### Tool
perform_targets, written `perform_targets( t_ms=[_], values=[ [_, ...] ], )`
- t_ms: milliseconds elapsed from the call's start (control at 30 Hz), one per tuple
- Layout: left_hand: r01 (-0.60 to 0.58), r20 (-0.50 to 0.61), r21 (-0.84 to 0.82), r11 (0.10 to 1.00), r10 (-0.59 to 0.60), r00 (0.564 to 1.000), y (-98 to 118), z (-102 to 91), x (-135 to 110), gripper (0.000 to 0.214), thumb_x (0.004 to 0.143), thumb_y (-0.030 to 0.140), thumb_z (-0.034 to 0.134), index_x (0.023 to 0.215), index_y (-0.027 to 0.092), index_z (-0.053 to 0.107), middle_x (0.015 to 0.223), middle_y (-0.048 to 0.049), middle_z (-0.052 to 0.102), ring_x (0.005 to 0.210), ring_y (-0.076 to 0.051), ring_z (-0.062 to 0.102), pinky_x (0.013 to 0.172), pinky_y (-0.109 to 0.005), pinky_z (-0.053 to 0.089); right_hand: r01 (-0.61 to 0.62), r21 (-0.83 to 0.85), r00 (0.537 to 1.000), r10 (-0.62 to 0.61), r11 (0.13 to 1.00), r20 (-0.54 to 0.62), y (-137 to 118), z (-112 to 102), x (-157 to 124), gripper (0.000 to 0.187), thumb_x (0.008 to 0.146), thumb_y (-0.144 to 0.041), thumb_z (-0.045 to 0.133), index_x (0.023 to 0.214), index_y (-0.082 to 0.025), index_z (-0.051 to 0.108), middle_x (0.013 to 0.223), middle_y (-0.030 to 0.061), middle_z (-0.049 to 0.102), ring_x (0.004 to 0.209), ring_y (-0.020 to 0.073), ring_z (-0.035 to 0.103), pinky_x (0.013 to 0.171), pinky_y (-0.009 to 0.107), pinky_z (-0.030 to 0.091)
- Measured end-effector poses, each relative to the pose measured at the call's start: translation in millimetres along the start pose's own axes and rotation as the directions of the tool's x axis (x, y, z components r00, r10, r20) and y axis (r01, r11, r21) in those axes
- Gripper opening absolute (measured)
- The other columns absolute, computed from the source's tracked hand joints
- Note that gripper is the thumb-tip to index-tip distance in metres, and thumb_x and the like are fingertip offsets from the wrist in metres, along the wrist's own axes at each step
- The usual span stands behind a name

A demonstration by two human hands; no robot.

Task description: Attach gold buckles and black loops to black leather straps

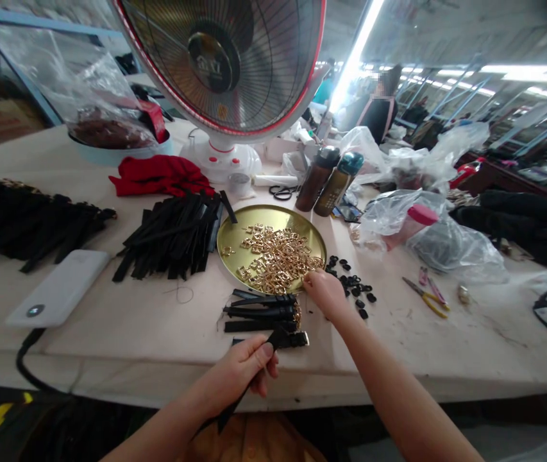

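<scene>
A black strap [276,340] is pinched between the thumb and fingers of my left hand [251,362], its loose ends hanging below the table edge. My right hand [324,292] is at the near right rim of a round gold tray [229,236], fingertips drawn together; what they hold, if anything, is hidden. A heap of small gold buckles [277,256] lies in the tray. Just in front of the tray are several black straps with buckles fitted [263,312], stacked side by side. Small black loops [356,285] are scattered right of my right hand.
Loose black straps [172,234] are piled left of the tray, near a white power bank [59,289] with a cable. Behind stand a large fan-shaped heater [225,64] and two bottles [319,176]. Yellow-handled pliers [429,300] and plastic bags [460,244] lie to the right.
</scene>
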State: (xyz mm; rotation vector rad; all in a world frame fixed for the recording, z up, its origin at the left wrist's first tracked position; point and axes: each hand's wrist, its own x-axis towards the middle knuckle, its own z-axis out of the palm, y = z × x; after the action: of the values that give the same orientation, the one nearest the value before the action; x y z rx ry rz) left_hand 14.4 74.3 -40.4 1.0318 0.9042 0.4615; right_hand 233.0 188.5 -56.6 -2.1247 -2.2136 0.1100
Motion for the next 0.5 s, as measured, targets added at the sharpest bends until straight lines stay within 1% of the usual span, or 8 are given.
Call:
perform_targets(
  t_ms=[133,233,300,333,367,400,433,500],
  values=[
    [0.008,-0.001,-0.006,1.000,-0.008,1.000,4,-0.3,-4,0.039,0.079,0.053,0.039,0.079,0.015,0.046,0.054,0.0045,0.048,0.038,-0.005,0.039,0.038,-0.017,0.029,0.027,-0.043,0.998,-0.024,0.999,0.058,-5,-4,18,0.014,0.072,-0.016,0.051,0.065,-0.014,0.063,0.075,0.0114,0.063,0.072,0.0199,0.058,0.060,0.027,0.035],
    [-0.045,-0.039,0.021,0.999,0.046,0.998,8,-1.4,-8,0.037,0.082,0.050,0.036,0.080,0.014,0.047,0.051,0.0061,0.044,0.037,-0.004,0.036,0.037,-0.016,0.025,0.059,-0.031,0.998,-0.058,0.998,0.032,-5,-14,8,0.013,0.073,-0.018,0.049,0.069,-0.015,0.061,0.080,0.0101,0.063,0.074,0.0187,0.056,0.061,0.027,0.035],
    [-0.085,-0.082,0.044,0.995,0.088,0.993,11,-2.0,-10,0.037,0.083,0.048,0.036,0.080,0.013,0.047,0.052,0.0061,0.044,0.038,-0.004,0.036,0.038,-0.016,0.026,0.095,0.088,0.995,-0.094,0.992,-0.013,-7,-20,-11,0.012,0.075,-0.020,0.047,0.072,-0.017,0.059,0.080,0.0070,0.061,0.072,0.0166,0.054,0.062,0.026,0.035],
    [-0.104,-0.111,0.058,0.993,0.110,0.988,12,-2.1,-11,0.036,0.083,0.048,0.037,0.080,0.013,0.047,0.053,0.0060,0.044,0.040,-0.004,0.036,0.039,-0.016,0.027,0.113,0.217,0.994,-0.110,0.970,-0.026,-9,-22,-23,0.012,0.076,-0.022,0.047,0.072,-0.017,0.057,0.076,0.0049,0.059,0.069,0.0154,0.052,0.060,0.026,0.035],
    [-0.125,-0.141,0.072,0.990,0.134,0.981,14,-1.9,-11,0.035,0.082,0.048,0.039,0.079,0.013,0.047,0.053,0.0060,0.044,0.041,-0.004,0.037,0.040,-0.016,0.028,0.118,0.392,0.992,-0.123,0.912,-0.012,-14,-24,-37,0.012,0.077,-0.025,0.047,0.071,-0.018,0.055,0.070,0.0025,0.057,0.064,0.0142,0.050,0.058,0.025,0.035],
    [-0.146,-0.169,0.081,0.986,0.158,0.973,16,-1.5,-10,0.034,0.081,0.047,0.042,0.079,0.013,0.047,0.054,0.0061,0.043,0.042,-0.004,0.037,0.040,-0.016,0.029,0.097,0.583,0.991,-0.135,0.807,0.023,-19,-25,-52,0.014,0.077,-0.029,0.048,0.070,-0.018,0.053,0.064,0.0003,0.054,0.060,0.0131,0.047,0.056,0.025,0.035],
    [-0.165,-0.186,0.085,0.983,0.178,0.966,17,-0.7,-10,0.033,0.080,0.047,0.045,0.080,0.014,0.047,0.054,0.0064,0.043,0.043,-0.004,0.037,0.041,-0.016,0.030,0.041,0.750,0.983,-0.161,0.661,0.088,-26,-26,-67,0.017,0.078,-0.033,0.049,0.070,-0.018,0.052,0.061,-0.0013,0.051,0.057,0.0120,0.045,0.053,0.024,0.035],
    [-0.181,-0.182,0.076,0.980,0.193,0.964,18,2.0,-10,0.032,0.079,0.046,0.048,0.081,0.014,0.046,0.054,0.0071,0.041,0.043,-0.004,0.036,0.041,-0.016,0.029,-0.109,0.919,0.953,-0.225,0.378,0.205,-40,-26,-96,0.023,0.078,-0.040,0.050,0.071,-0.018,0.050,0.059,-0.0032,0.048,0.054,0.0103,0.043,0.052,0.023,0.035]
  ],
)
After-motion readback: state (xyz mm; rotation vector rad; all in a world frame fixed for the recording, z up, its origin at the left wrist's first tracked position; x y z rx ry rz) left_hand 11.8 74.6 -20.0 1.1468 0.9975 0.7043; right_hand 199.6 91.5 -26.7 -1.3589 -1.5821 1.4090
